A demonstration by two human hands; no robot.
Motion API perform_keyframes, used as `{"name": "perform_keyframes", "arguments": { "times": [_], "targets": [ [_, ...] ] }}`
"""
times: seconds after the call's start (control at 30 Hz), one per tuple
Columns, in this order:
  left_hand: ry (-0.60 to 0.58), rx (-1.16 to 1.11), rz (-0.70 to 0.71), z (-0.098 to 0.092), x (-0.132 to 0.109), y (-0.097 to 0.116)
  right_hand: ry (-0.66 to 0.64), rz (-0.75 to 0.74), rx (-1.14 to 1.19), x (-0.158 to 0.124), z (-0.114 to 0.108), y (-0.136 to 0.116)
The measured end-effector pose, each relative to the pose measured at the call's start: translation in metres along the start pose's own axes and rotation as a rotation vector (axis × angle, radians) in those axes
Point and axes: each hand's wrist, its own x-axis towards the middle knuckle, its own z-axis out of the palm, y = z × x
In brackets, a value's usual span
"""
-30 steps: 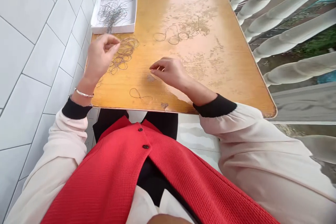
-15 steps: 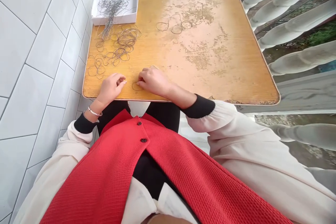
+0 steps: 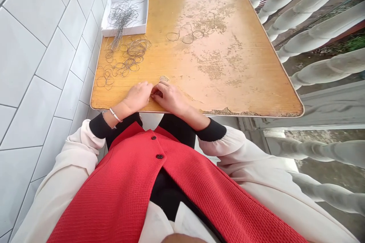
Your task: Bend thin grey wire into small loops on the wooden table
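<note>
left hand [image 3: 137,97] and right hand [image 3: 169,98] meet at the near edge of the wooden worktop [image 3: 228,83], fingers curled close, any hold hidden. wire loops [image 3: 122,62] lie toward the left edge, more loops [image 3: 189,32] mid-far; a straight wire bundle [image 3: 121,19] is left in the white box [image 3: 134,29].

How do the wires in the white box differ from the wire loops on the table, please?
The wires in the white box run nearly straight; the wire loops are bent into rings. The wires form one bunch; the wire loops lie spread across the table. Both are thin and grey.
</note>
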Motion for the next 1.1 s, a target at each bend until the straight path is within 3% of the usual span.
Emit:
{"name": "perform_keyframes", "arguments": {
  "times": [0.13,0.37,0.53,0.67,0.8,0.9,1.0,1.1],
  "targets": [
    [-0.006,0.078,0.023,0.001,-0.003,0.004,-0.004,-0.039,-0.066,-0.01,-0.011,0.003],
    [0.027,0.001,0.01,0.002,-0.003,-0.006,-0.172,0.016,-0.181,-0.013,-0.02,-0.006],
    [0.1,-0.032,0.07,0.005,-0.01,-0.011,-0.078,-0.069,-0.214,-0.026,-0.02,-0.011],
    [0.166,-0.043,0.114,0.014,-0.022,-0.014,-0.034,-0.251,-0.17,-0.052,-0.018,-0.002],
    [0.213,-0.111,0.189,0.026,-0.035,-0.019,0.018,-0.31,-0.143,-0.072,-0.009,0.01],
    [0.308,-0.31,0.163,0.026,-0.034,-0.024,0.102,-0.317,-0.137,-0.07,-0.01,0.013],
    [0.415,-0.729,-0.023,0.012,-0.021,-0.026,0.278,-0.123,-0.182,-0.052,-0.025,0.012],
    [0.327,-1.183,-0.162,-0.009,-0.004,-0.02,0.363,0.063,-0.192,-0.027,-0.044,0.011]
  ]
}}
